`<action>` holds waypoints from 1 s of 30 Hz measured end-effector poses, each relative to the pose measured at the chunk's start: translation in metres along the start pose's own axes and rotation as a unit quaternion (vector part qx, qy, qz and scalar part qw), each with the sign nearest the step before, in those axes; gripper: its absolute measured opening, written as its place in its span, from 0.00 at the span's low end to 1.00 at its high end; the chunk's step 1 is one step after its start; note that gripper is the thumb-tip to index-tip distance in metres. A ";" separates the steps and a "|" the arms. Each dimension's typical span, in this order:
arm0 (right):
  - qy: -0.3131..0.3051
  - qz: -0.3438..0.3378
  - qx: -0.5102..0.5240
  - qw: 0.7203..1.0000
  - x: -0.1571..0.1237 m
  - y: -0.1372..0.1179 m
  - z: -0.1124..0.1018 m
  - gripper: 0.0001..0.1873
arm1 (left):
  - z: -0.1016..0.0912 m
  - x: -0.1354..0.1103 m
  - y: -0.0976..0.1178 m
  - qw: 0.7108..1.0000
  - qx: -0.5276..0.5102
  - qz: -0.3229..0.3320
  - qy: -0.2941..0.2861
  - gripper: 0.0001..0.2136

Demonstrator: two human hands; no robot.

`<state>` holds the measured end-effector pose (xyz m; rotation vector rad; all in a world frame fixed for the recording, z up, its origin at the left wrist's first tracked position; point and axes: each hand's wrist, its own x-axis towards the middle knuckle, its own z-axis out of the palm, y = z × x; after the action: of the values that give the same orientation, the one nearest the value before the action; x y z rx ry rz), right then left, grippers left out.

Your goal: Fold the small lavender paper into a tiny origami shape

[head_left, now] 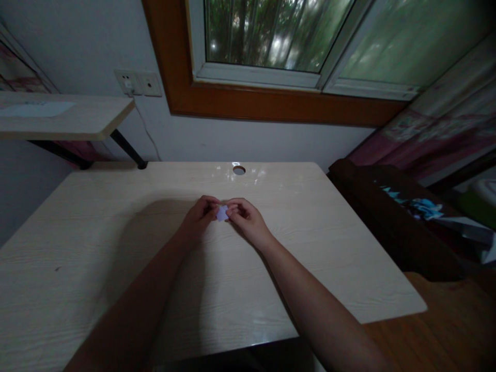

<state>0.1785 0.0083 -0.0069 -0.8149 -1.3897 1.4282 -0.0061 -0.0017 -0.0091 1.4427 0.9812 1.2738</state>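
Note:
Both of my hands meet over the middle of a pale wooden desk (116, 243). Between them is a small pale lilac piece of paper (222, 213). My left hand (201, 216) pinches its left side with curled fingers. My right hand (244, 217) pinches its right side, fingers also curled. The paper is held just above the desk surface, and its shape is too small to make out.
A round cable hole (239, 169) is near the desk's far edge. A shelf (65, 119) juts out at the left with wall sockets (137, 82) beside it. A window (279, 36) is above. A dark chair or furniture piece with bluish items (418, 206) stands right.

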 end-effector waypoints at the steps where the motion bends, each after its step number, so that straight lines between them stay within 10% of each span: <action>1: -0.004 0.004 0.007 1.000 0.000 -0.001 0.000 0.13 | 0.000 0.000 0.000 1.000 0.001 0.005 0.000 0.10; 30: -0.044 -0.170 -0.224 0.959 -0.006 -0.017 0.002 0.06 | -0.002 0.002 0.002 0.999 0.009 -0.007 0.045 0.08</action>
<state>0.1817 0.0001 0.0096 -0.7491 -1.8587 0.9050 -0.0080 0.0001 -0.0070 1.3986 1.0643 1.3325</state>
